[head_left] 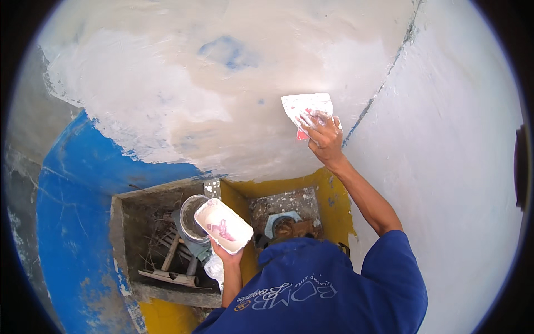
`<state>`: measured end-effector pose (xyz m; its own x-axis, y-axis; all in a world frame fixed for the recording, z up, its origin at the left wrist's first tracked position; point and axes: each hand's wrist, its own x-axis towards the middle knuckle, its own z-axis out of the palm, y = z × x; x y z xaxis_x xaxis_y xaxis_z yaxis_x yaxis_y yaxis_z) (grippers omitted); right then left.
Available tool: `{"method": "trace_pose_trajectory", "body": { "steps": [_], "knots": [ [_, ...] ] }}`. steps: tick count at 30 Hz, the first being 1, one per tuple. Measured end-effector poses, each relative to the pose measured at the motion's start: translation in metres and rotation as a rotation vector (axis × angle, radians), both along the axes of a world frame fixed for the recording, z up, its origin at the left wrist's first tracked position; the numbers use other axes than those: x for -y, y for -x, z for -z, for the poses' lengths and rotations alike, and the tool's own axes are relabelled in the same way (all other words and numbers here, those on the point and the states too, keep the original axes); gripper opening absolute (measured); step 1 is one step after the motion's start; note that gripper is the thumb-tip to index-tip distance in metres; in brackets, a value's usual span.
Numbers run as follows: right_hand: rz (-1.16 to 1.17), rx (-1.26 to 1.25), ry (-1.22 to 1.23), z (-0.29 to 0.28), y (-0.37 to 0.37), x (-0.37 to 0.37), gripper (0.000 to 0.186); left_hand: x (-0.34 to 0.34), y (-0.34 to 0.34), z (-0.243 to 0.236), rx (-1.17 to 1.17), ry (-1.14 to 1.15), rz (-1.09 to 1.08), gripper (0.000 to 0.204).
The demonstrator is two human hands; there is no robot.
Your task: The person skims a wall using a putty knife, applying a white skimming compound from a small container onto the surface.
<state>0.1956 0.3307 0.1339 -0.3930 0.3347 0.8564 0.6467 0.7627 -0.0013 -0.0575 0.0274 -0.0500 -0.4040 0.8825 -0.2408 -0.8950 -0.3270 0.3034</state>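
Note:
My right hand (pixel 324 139) is raised to the wall, its putty-smeared fingers closed around a broad putty knife (pixel 307 103). The blade is coated white and lies flat against the wall (pixel 261 133); a bit of red shows under my fingers. Low on the left, my left hand (pixel 228 256) grips a white rectangular tub (pixel 238 224) from below, tilted so its inside shows. White paste with a pinkish smear coats the tub. White and beige filler covers most of the wall, with a blue patch (pixel 231 51) showing through.
Below the wall, a concrete compartment (pixel 119 222) holds sticks and broken pieces. A grey bucket (pixel 189 216) stands beside the tub. A yellow-painted recess (pixel 328 200) contains a pale blue-rimmed object (pixel 272 221). A dark crack (pixel 384 83) marks the corner with the right wall (pixel 445 139).

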Motion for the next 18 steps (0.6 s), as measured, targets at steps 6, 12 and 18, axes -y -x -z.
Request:
{"method": "trace_pose_trajectory", "body": {
  "steps": [6,12,18],
  "knots": [
    [0.108,-0.125,-0.383,-0.158,0.012,-0.021,0.056,-0.006,-0.007,-0.024,0.013,0.081,-0.01,0.06],
    [0.076,-0.009,-0.202,-0.077,0.025,-0.022,0.056,-0.005,-0.008,-0.023,0.06,0.038,-0.009,0.058],
    [-0.011,-0.028,-0.036,-0.032,0.013,-0.007,0.056,0.0,-0.002,-0.013,0.045,0.061,-0.038,0.06]
  ]
}}
